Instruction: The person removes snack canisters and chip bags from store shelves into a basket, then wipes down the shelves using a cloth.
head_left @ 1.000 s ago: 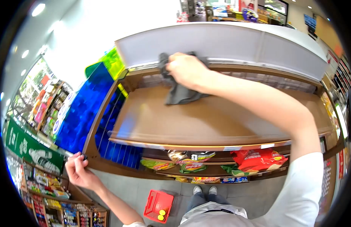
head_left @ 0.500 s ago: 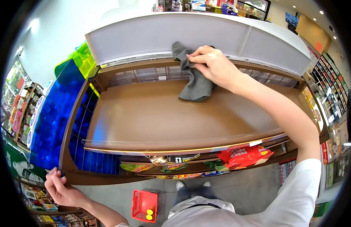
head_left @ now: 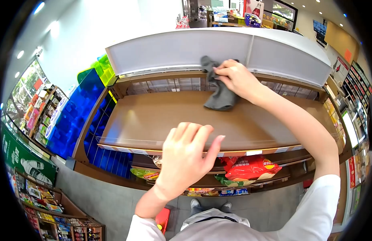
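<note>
My right hand (head_left: 239,81) pinches a dark grey cloth (head_left: 222,96) at the back of the brown shelf (head_left: 153,116). The cloth drapes over the shelf's back rail below the pale grey panel (head_left: 186,50), and its lower end lies on the shelf surface. My left hand (head_left: 186,156) is raised in front of the shelf's front edge, back of the hand towards me. Its thumb stands apart from the fingers, and nothing shows in it.
Red snack bags (head_left: 250,168) and a green bag (head_left: 145,173) sit on the lower shelves. Blue translucent panels (head_left: 75,116) stand at the left end. A red basket (head_left: 163,219) is on the floor, partly hidden by my left arm.
My left hand has left the shelf unit's left corner and moved right, in front of the shelf. My right hand has moved the cloth rightwards along the back rail.
</note>
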Demonstrator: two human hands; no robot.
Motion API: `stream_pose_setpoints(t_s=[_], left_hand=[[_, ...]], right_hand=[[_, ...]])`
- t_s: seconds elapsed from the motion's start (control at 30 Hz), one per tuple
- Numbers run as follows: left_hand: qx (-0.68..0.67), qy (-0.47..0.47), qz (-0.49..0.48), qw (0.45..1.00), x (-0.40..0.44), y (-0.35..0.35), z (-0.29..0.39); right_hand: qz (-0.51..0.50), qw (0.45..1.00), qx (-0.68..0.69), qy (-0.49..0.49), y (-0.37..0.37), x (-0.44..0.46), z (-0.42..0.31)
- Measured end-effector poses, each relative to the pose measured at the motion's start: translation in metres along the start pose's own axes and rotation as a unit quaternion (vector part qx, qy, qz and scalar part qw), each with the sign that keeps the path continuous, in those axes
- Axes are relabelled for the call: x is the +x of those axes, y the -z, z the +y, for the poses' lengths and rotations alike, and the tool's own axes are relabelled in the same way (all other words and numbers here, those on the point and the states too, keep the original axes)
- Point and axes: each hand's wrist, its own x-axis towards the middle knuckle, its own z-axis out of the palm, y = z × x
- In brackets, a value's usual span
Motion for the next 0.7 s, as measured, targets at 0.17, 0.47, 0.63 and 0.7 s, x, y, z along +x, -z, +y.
stream_pose_setpoints(t_s=[0.17, 0.47, 0.63, 0.7], left_hand=[[0.041, 0.011, -0.016, 0.999, -0.003, -0.025, 0.006], [0.056, -0.020, 0.017, 0.998, 0.011, -0.055, 0.017], [0.064, -0.014, 0.020, 0.998, 0.011, -0.056, 0.018], [0.060, -0.003, 0.006, 0.998, 0.012, -0.057, 0.019]], right_hand=[[-0.016, 0.999, -0.033, 0.006, 0.006, -0.003, 0.006], [-0.001, 1.000, -0.012, 0.015, 0.031, -0.030, 0.032], [0.009, 0.997, -0.072, 0.015, 0.032, -0.032, 0.024], [0.007, 0.992, -0.118, 0.031, 0.019, -0.022, 0.017]])
